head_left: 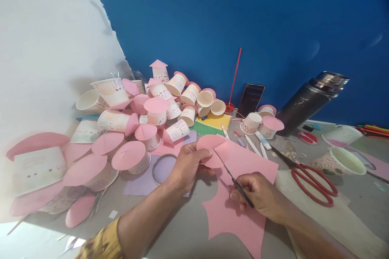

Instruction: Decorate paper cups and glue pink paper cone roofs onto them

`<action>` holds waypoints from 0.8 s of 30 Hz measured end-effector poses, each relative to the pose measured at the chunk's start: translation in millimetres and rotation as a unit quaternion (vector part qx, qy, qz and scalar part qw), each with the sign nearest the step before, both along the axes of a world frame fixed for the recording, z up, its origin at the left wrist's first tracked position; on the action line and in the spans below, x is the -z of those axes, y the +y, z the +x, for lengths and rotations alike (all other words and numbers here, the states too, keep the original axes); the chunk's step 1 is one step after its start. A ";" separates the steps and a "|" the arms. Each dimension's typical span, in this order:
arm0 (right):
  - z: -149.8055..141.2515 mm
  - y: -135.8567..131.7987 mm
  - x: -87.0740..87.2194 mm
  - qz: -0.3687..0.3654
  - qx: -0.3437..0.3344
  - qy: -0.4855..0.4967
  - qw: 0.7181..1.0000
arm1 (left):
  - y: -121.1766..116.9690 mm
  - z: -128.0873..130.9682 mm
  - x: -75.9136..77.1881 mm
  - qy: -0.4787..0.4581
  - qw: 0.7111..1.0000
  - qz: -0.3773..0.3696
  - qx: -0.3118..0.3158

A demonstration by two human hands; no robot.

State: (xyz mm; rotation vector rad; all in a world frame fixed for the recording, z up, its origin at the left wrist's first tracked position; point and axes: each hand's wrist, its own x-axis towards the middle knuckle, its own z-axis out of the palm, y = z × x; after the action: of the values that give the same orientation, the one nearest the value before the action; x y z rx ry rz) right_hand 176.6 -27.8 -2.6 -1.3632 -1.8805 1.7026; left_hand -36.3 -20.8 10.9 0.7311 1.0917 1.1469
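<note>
My left hand (191,164) pinches a round pink paper disc (214,141) between thumb and fingers. In my right hand (257,194) is a small pair of black-handled scissors (232,177), its blades meeting the disc near its right side. I cannot tell how far the blades have cut in. Beneath both hands lies a larger pink paper sheet (243,218) with curved pieces cut out of its left edge. A grey ring (154,170) rests on a purple sheet (136,186) beside my left wrist.
Paper cups with pink paper roofs (129,156) are heaped at the left and back. Large red-handled scissors (316,184) lie at the right. Behind them a dark flask (306,105) leans against the blue wall, near a phone (251,100) and a patterned cup (337,162).
</note>
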 end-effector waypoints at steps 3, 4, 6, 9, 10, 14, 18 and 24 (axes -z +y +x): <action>-0.7 0.5 -2.1 0.002 0.002 -0.001 1.000 | 0.2 0.3 0.0 -0.010 1.000 -0.005 -0.004; -0.8 0.6 -2.4 0.003 0.003 0.000 1.000 | 0.3 0.4 0.1 -0.014 1.000 -0.007 -0.003; -1.1 0.6 -2.3 0.003 0.004 0.004 1.000 | 0.5 0.3 0.3 -0.023 1.000 -0.008 -0.002; -1.4 0.2 -1.1 -0.007 0.007 0.006 1.000 | 0.5 -0.1 0.6 -0.030 1.000 -0.007 0.001; -1.3 0.1 -0.7 -0.010 0.008 0.004 1.000 | 0.4 -0.2 0.6 -0.030 1.000 -0.005 0.002; 0.1 1.0 -1.7 -0.032 0.010 0.006 0.999 | 0.8 -0.4 -0.9 -0.030 0.999 0.000 -0.010; 4.0 4.4 -3.7 0.001 0.001 -0.016 1.000 | 2.1 -0.6 -3.5 -0.036 0.998 0.004 -0.052; 6.4 10.0 2.8 0.228 0.048 -0.226 0.946 | 1.4 0.2 -2.2 -0.057 0.998 0.022 -0.028</action>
State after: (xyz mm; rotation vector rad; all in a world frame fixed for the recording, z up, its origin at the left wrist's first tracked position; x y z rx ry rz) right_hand 183.0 -17.8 -5.4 -1.6957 -2.2106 0.8649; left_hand -36.1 -19.5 13.1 0.6656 0.9992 1.2480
